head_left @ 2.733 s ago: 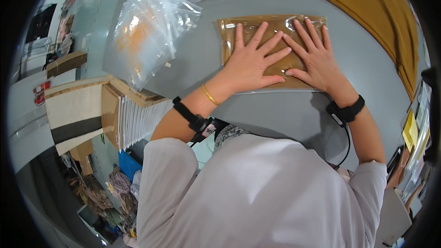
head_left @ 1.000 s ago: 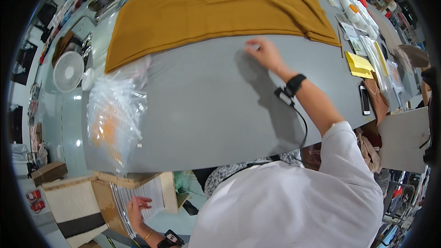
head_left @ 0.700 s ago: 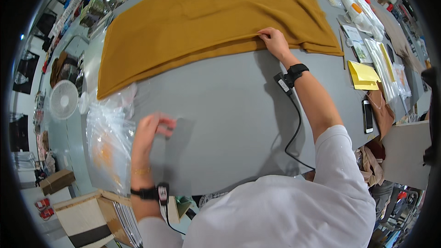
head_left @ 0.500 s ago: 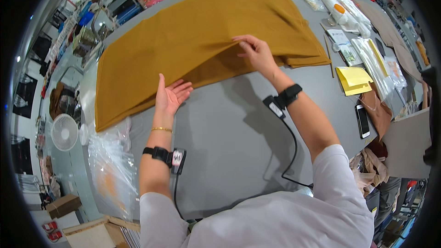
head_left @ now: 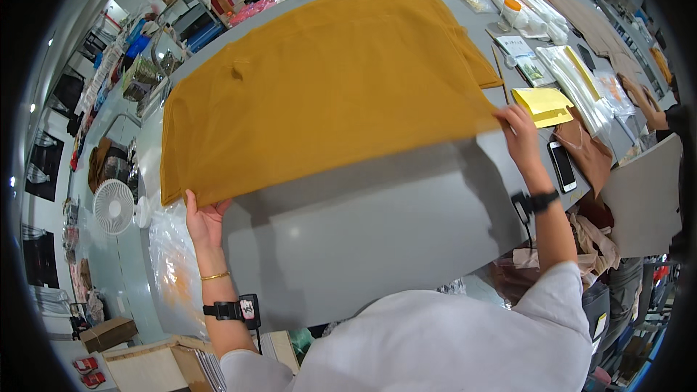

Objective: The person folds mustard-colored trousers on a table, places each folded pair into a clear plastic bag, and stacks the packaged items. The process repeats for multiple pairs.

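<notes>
While your left hand (head_left: pixel 206 226) grips the mustard cloth (head_left: pixel 327 91) at its near left edge, your right hand (head_left: pixel 521 136) pinches its right corner, over the grey table's (head_left: pixel 348 247) far side.

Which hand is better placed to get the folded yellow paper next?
Probably the right hand: it is close beside the folded yellow paper, while the left hand is across at the left end of the wide mustard-coloured cloth. The right hand pinches the cloth, so it would need to let go first.
</notes>
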The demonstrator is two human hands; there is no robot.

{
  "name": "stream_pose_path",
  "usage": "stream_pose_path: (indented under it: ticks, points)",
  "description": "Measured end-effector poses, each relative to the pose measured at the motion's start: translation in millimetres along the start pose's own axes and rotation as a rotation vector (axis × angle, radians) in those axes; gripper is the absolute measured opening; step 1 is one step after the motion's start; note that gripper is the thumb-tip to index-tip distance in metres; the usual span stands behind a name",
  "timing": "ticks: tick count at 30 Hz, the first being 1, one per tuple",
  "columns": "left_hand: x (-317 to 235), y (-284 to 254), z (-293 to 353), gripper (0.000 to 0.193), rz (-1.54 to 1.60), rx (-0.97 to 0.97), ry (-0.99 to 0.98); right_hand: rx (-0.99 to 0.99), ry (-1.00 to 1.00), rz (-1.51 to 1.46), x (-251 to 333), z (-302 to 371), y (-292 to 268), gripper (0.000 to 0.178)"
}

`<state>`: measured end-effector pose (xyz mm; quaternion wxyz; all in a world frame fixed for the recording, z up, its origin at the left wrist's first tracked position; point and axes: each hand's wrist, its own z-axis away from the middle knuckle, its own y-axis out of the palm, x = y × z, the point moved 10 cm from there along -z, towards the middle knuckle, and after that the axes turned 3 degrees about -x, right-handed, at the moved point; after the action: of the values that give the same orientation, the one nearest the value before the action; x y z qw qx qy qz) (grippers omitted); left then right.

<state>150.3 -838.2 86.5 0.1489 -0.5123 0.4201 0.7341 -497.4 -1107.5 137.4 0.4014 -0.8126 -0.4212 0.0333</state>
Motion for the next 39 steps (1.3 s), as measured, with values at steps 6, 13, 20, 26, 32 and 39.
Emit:
stream_pose_path:
  ticks: [6, 13, 20, 26, 32, 39]
  points:
    - [19, -94, -58, 0.040, 0.376, -0.253, 0.046, -0.049, 0.237, 0.088, -1, 128, -155, 0.039]
    - [15, -189, -101, 0.020, 0.400, -0.617, 0.155, -0.397, 0.854, -0.317, -215, 241, -246, 0.035]
    - [-91, -66, -38, 0.018, -0.643, -0.502, 0.756, -0.021, 0.282, -0.146, -51, -34, -20, 0.021]
    - [-72, 133, 29, 0.012, -1.181, 0.007, 1.001, 0.440, -0.720, -0.688, 369, -152, 169, 0.012]
    - [-38, 153, 99, 0.027, -1.111, 0.046, 0.980, 0.381, -0.804, -0.730, 424, -185, 157, 0.013]
    - [94, 143, 163, 0.079, -1.671, 0.672, 0.696, 0.103, -0.257, -0.379, 260, -255, -46, 0.014]
